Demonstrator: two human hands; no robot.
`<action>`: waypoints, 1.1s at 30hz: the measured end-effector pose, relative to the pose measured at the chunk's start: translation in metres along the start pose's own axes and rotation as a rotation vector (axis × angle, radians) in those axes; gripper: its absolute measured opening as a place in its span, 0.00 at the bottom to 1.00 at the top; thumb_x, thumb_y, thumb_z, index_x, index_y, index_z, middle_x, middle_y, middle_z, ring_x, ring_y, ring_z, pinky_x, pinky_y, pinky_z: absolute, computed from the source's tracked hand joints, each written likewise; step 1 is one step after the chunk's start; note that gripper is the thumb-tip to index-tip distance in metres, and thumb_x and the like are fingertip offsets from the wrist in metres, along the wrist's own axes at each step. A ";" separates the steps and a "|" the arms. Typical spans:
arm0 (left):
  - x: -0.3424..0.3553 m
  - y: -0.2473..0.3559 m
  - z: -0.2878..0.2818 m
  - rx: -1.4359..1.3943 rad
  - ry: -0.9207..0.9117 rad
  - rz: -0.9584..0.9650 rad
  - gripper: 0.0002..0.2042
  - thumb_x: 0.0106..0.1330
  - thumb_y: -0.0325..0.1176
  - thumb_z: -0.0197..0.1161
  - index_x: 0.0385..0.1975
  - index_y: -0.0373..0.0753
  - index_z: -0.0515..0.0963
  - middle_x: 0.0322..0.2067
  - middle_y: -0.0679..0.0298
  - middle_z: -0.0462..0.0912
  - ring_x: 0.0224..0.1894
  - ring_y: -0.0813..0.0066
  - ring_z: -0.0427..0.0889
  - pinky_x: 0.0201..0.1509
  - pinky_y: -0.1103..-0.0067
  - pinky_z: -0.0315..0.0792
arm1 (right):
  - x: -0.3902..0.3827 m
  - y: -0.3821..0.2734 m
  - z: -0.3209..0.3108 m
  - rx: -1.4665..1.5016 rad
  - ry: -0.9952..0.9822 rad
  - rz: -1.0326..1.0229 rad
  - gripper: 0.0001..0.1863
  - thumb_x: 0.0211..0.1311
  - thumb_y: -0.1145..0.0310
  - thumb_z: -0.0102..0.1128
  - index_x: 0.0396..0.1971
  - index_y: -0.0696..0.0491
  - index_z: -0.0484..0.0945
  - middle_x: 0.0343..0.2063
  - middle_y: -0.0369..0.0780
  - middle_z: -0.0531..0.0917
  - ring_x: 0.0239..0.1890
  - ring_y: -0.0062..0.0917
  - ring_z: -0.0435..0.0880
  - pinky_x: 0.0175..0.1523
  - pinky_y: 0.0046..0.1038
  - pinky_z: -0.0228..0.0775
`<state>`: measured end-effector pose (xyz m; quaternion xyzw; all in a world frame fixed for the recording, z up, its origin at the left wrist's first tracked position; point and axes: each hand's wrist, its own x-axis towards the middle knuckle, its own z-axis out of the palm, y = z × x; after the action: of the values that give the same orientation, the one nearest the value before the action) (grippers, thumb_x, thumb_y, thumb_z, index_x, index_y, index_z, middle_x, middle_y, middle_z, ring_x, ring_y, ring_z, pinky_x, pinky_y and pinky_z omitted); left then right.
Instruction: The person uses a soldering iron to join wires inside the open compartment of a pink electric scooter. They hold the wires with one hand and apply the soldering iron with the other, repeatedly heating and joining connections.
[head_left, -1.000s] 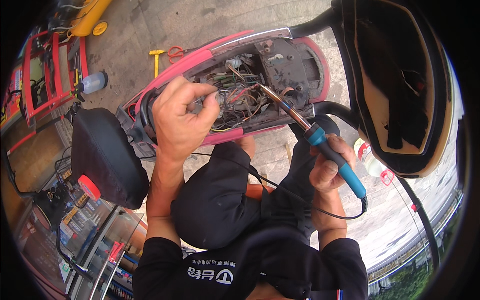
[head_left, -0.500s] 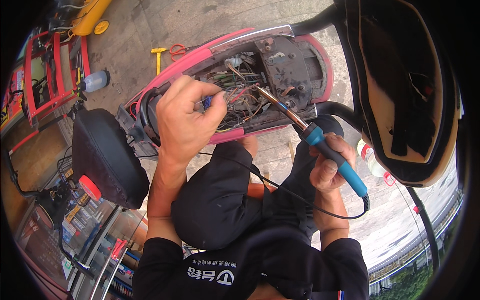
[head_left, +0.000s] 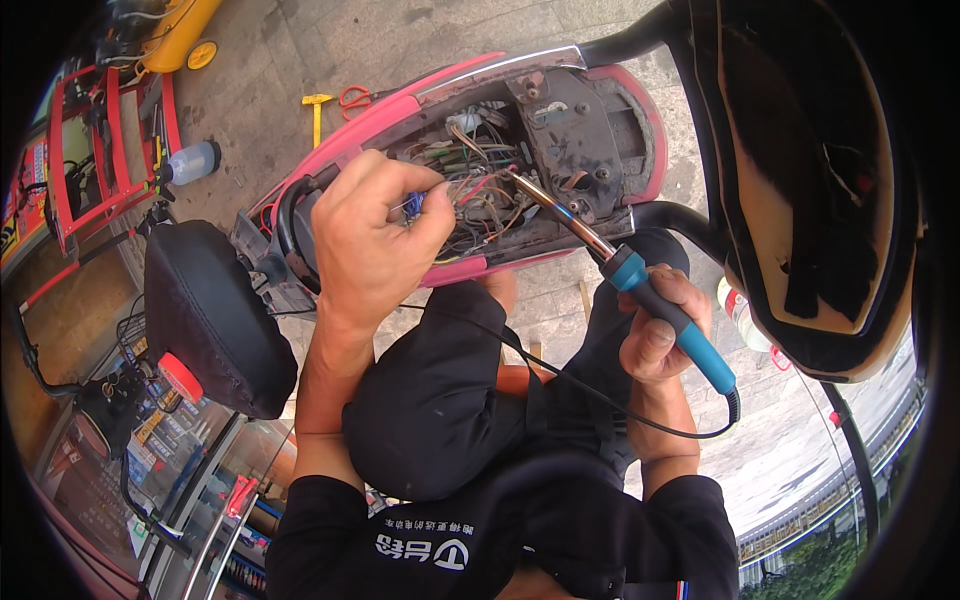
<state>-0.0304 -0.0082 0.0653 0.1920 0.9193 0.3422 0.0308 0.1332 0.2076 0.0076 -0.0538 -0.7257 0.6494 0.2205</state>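
I have a teal-and-black soldering iron (head_left: pixel 625 268) in my right hand (head_left: pixel 662 325), angled up-left with its metal tip among the loose wires (head_left: pixel 485 195) inside the open pink scooter body (head_left: pixel 655 130). A small red piece shows at the tip; whether they touch I cannot tell. My left hand (head_left: pixel 380 225) is over the left part of the wire bay, thumb and forefinger pinching what looks like a thin wire, which points toward the tip. The iron's black cable (head_left: pixel 590 385) loops across my dark-trousered legs.
A black padded seat (head_left: pixel 215 310) with red tape (head_left: pixel 178 377) sits left; another large seat (head_left: pixel 790 170) is raised right. A yellow hammer-shaped tool (head_left: pixel 317 120), red scissors (head_left: pixel 355 100), a spray bottle (head_left: pixel 195 163), red racks (head_left: pixel 85 165) and a yellow tank (head_left: pixel 175 35) lie beyond.
My left hand has shifted slightly right, still pinching. The iron's tip has moved slightly left. The large seat on the right appears a little shifted.
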 end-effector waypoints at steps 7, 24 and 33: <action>0.000 0.001 0.000 0.001 -0.001 -0.006 0.05 0.50 0.24 0.71 0.25 0.37 0.82 0.20 0.66 0.73 0.18 0.77 0.70 0.21 0.78 0.63 | -0.001 0.000 0.002 0.011 0.015 0.015 0.29 0.70 0.47 0.56 0.47 0.63 0.71 0.26 0.44 0.76 0.22 0.23 0.75 0.28 0.21 0.66; 0.001 -0.003 0.003 -0.012 -0.001 0.027 0.05 0.50 0.24 0.71 0.25 0.37 0.81 0.20 0.65 0.74 0.18 0.76 0.70 0.21 0.77 0.63 | -0.001 0.002 0.001 0.008 0.002 -0.003 0.28 0.71 0.47 0.56 0.47 0.62 0.71 0.27 0.44 0.76 0.22 0.25 0.76 0.28 0.22 0.67; 0.001 -0.003 0.003 -0.005 -0.008 0.002 0.04 0.50 0.24 0.71 0.25 0.37 0.81 0.20 0.65 0.75 0.18 0.75 0.71 0.22 0.77 0.64 | 0.000 0.001 0.002 0.025 0.008 -0.031 0.23 0.71 0.52 0.58 0.44 0.60 0.73 0.27 0.44 0.80 0.24 0.26 0.78 0.32 0.26 0.71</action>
<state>-0.0312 -0.0081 0.0611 0.1940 0.9182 0.3437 0.0344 0.1323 0.2061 0.0061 -0.0427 -0.7173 0.6548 0.2341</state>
